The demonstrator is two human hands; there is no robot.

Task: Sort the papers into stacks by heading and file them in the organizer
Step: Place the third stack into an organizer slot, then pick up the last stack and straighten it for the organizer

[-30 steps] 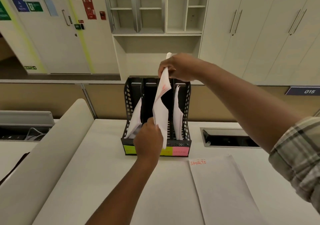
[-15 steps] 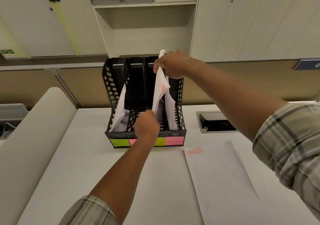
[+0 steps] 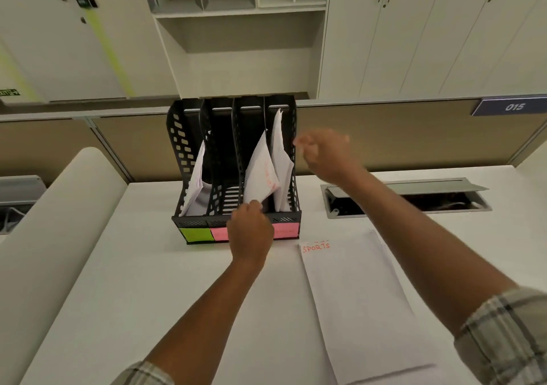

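A black four-slot organizer [image 3: 189,147] stands at the back of the white desk, with green and pink labels on its front. My left hand [image 3: 250,232] pinches the bottom corner of a white paper with red writing [image 3: 262,171], which leans inside the third slot. My right hand [image 3: 324,153] hovers blurred just right of the organizer, fingers loosely curled, holding nothing. More papers [image 3: 281,153] stand in the fourth slot, and others [image 3: 196,180] lean in the first. A stack headed "SPORTS" [image 3: 355,296] lies flat on the desk at the right.
A rolled white sheet [image 3: 53,221] lies along the desk's left side. A cable hatch [image 3: 405,198] is open in the desk, right of the organizer. A partition and white cabinets rise behind the desk.
My right hand has let go of the paper's top and pulled away to the right. The paper has dropped down into the third slot. My left hand stays at its lower corner.
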